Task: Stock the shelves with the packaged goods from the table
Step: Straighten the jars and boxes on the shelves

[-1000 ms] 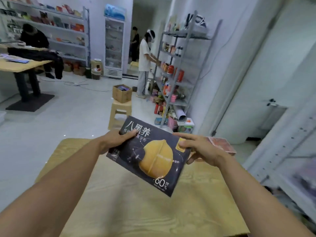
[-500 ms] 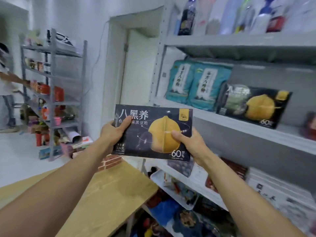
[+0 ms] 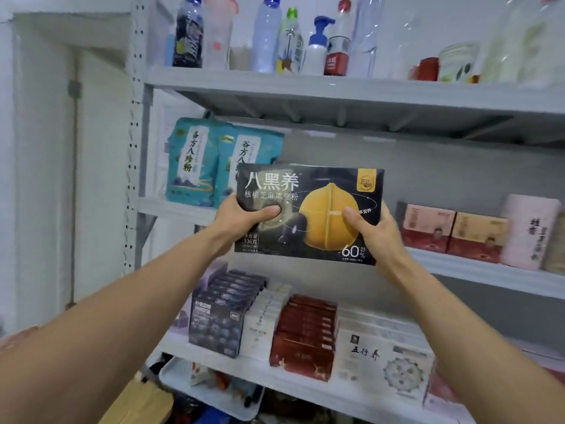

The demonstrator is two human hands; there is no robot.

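Head view. Both arms are stretched forward and up, forearms converging on one dark pack with a yellow nut graphic.
- Left hand: grip closed on the pack's left end, thumb across the front face, fingers hidden behind.
- Right hand: grip closed on the lower right corner, thumb on the front over the yellow graphic, fingers hidden behind.
- The pack is upright, face to camera, nearly level. It is held in the air in front of the middle shelf, towards its left half. Can't tell if it touches the shelf edge.

Shelf contents:
- Top shelf: a row of bottles and a pump dispenser. Cups towards the right end, blurred.
- Middle shelf: two teal bags stand at the left end, just behind the pack's upper left corner. Right of the pack are two red-and-pink boxes side by side, then a tall pink box.
- Lower shelf: dark blue boxes at the left, then white boxes, red boxes and flat white boxes.
- Below that: a white tray with small items, too blurred to name.

A corner of the counter shows at the bottom left, under the left forearm.
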